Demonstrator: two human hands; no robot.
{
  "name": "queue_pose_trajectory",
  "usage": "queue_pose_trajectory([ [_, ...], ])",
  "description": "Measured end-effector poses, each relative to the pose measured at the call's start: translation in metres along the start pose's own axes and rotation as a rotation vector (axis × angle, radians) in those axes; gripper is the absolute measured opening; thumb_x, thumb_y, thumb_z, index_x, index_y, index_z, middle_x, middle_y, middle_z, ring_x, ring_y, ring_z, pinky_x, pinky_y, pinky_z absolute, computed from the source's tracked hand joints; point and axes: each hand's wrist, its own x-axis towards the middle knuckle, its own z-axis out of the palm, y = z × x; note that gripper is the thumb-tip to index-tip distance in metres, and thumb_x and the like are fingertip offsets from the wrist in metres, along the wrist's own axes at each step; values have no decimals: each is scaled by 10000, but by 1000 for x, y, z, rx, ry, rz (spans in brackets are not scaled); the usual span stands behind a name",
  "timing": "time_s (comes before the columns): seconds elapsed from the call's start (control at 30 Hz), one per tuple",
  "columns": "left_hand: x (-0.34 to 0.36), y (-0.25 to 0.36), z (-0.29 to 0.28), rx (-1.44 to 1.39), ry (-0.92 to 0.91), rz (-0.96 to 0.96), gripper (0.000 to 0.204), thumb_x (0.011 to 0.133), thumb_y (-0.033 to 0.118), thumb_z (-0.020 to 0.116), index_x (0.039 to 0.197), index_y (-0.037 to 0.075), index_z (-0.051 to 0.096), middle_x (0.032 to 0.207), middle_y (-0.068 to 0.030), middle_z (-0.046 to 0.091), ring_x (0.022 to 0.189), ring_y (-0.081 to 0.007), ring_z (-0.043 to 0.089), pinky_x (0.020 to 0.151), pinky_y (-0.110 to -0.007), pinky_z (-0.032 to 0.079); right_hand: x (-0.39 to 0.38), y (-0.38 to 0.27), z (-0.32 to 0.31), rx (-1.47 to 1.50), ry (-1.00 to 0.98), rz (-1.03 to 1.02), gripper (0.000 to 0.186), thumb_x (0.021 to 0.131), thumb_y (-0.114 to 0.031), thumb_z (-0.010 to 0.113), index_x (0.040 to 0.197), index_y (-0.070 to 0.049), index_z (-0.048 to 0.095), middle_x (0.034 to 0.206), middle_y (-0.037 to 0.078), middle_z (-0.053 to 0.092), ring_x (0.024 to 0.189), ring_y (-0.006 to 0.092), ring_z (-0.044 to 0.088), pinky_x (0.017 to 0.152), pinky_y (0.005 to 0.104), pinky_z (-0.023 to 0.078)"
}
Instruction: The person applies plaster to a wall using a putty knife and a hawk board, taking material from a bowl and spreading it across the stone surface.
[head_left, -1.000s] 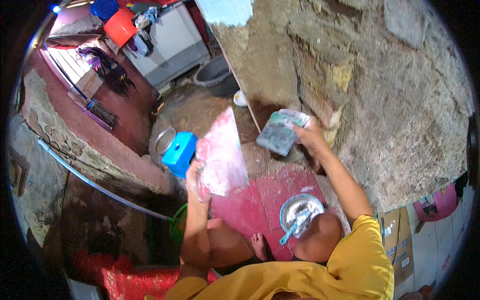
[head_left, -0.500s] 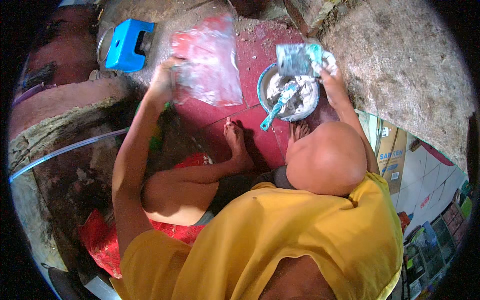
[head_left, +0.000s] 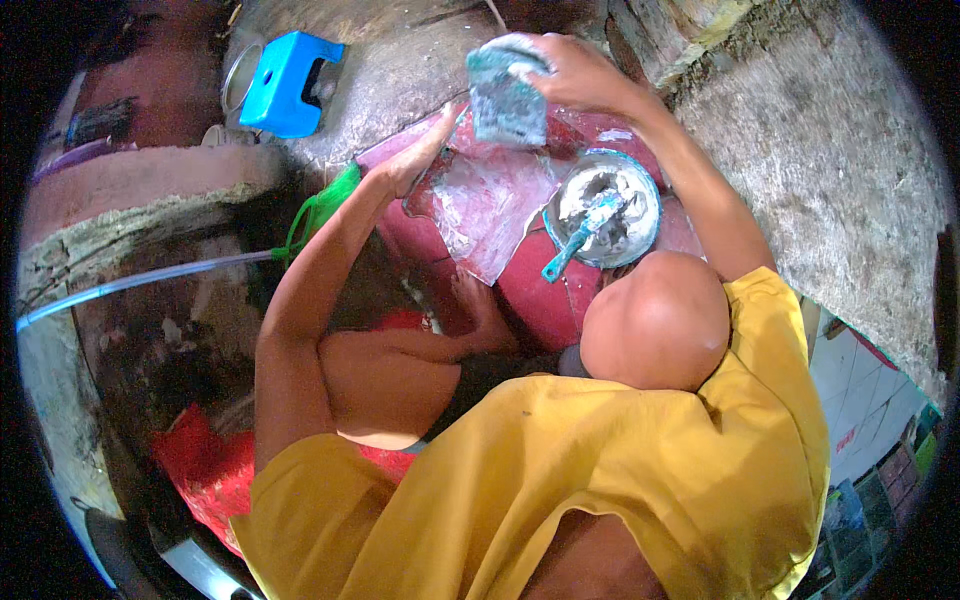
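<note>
Packet, a small blue-grey one smeared with white, sits in your right hand at the top of the view; your fingers are clenched round its upper edge and it hangs above the red floor, just past the bowl's far rim. Your left hand grips the top corner of a clear plastic sheet, streaked white and red, which slopes down from that hand toward your foot and overlaps the bowl's left edge. Whether the sheet touches the packet, you cannot tell from this angle.

Just right of the sheet stands a round metal bowl holding a lump of white paste, with a light blue spoon lying in it, its handle sticking out over the near left rim. Your bare knee rises just this side of the bowl, and your yellow shirt fills the lower part of the view.

Farther out, a rough stone wall runs along the right. To the upper left a blue plastic stool stands on the concrete beside a round metal tin. A green bag lies under your left forearm, and a pale hose crosses the low ledge on the left.
</note>
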Motion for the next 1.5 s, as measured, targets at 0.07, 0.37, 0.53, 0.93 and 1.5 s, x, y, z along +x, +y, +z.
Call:
queue_pose_trajectory([
  [0.07, -2, 9, -4, 118, -227, 70, 640, 810, 550, 384, 1211, 52, 406, 1150, -98, 483, 1000, -181, 486, 875, -313, 379, 2, 13, 18, -8, -80, -39, 364, 715, -141, 530, 1074, -77, 522, 914, 200, 567, 819, 321, 557, 737, 354, 429],
  [0.37, 18, -32, -38, -63, -126, -132, 357, 800, 319, 558, 1018, 37, 544, 916, -46, 596, 797, -125, 569, 732, -278, 463, -106, 9, 24, -148, 348, 358, 282, 728, -283, 601, 897, -59, 569, 810, 149, 581, 688, 254, 576, 630, 388, 452],
  [0.53, 26, -36, -69, -476, -13, -36, 268, 810, 257, 541, 957, 33, 561, 872, -69, 615, 728, -142, 605, 664, -263, 497, -209, -10, 116, 225, -590, 554, 457, 793, -414, 502, 1192, -197, 449, 941, 239, 555, 858, 366, 555, 776, 421, 422],
  [0.93, 80, -59, 9, -668, -360, -188, 308, 805, 228, 542, 1009, -1, 517, 939, -116, 600, 824, -214, 598, 766, -338, 478, -228, -34, 41, 605, -273, 1097, 311, 747, -113, 539, 1043, -60, 459, 848, 157, 559, 641, 325, 582, 614, 428, 453],
  [1.5, 95, -87, 53, -817, -490, -217, 346, 812, 217, 520, 1069, -11, 485, 1019, -141, 568, 911, -238, 571, 832, -366, 443, -239, -27, 11, -649, -356, 825, 289, 604, -7, 568, 890, 27, 542, 651, 211, 544, 631, 367, 551, 583, 436, 441],
])
